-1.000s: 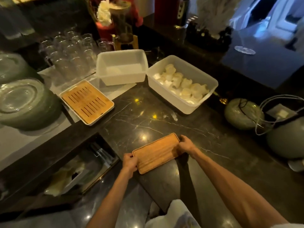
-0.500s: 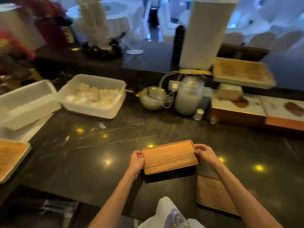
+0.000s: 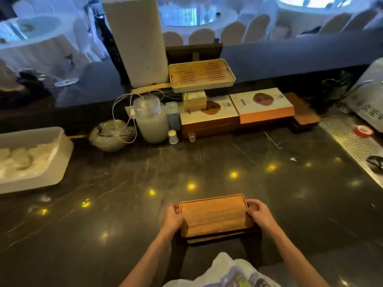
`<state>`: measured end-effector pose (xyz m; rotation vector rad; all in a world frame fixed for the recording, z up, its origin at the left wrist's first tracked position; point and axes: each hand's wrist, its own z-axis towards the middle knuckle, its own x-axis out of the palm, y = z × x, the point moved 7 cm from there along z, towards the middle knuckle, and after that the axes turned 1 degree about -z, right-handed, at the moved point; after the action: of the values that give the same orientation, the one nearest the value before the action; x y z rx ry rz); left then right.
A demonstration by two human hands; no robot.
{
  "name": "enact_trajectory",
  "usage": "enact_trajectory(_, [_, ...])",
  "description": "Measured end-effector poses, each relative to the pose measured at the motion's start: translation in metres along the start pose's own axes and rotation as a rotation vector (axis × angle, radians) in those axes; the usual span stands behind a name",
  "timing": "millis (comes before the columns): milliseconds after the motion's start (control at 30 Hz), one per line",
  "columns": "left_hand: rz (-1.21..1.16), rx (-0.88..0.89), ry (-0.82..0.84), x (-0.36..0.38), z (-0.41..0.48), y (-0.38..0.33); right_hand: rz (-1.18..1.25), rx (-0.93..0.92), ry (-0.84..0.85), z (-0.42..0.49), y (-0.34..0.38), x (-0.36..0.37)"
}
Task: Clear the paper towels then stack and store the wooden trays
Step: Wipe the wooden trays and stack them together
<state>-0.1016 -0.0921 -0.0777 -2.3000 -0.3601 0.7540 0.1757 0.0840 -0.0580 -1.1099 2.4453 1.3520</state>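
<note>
A flat wooden tray (image 3: pixel 214 215) is held level just above the dark marble counter (image 3: pixel 124 204), near its front edge. My left hand (image 3: pixel 173 217) grips the tray's left short end and my right hand (image 3: pixel 258 214) grips its right short end. Directly under it lies another wooden tray (image 3: pixel 223 238), of which only the darker front edge shows. A white plastic bin (image 3: pixel 62 154) holding rolled white paper towels (image 3: pixel 22 160) stands at the left edge of the view.
A slatted wooden tray (image 3: pixel 201 75) rests on boxes (image 3: pixel 265 104) at the back of the counter. Beside them stand a glass jar (image 3: pixel 151 119), a small white cup (image 3: pixel 173 137) and a round bowl with cables (image 3: pixel 112 133). A perforated metal drain grid (image 3: pixel 352 141) runs along the right.
My view has swung right along the counter. Both hands carried the wooden tray right and brought it down over a second tray lying near the front edge.
</note>
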Motion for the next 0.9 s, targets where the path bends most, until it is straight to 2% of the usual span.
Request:
enact_trajectory(267, [0.128,0.090,-0.074,0.012,-0.019,0.003,-0.077,-0.132,-0.055,-0.001,-0.012,-0.007])
enact_trajectory(733, [0.116,0.055,-0.066,0.014,-0.029,0.007,-0.027,-0.134,-0.021,0.004,-0.019,-0.013])
enact_trajectory(900, [-0.012,-0.054,0.050,0.025,-0.023,0.003,-0.058,-0.044,0.169,0.009,-0.014,-0.001])
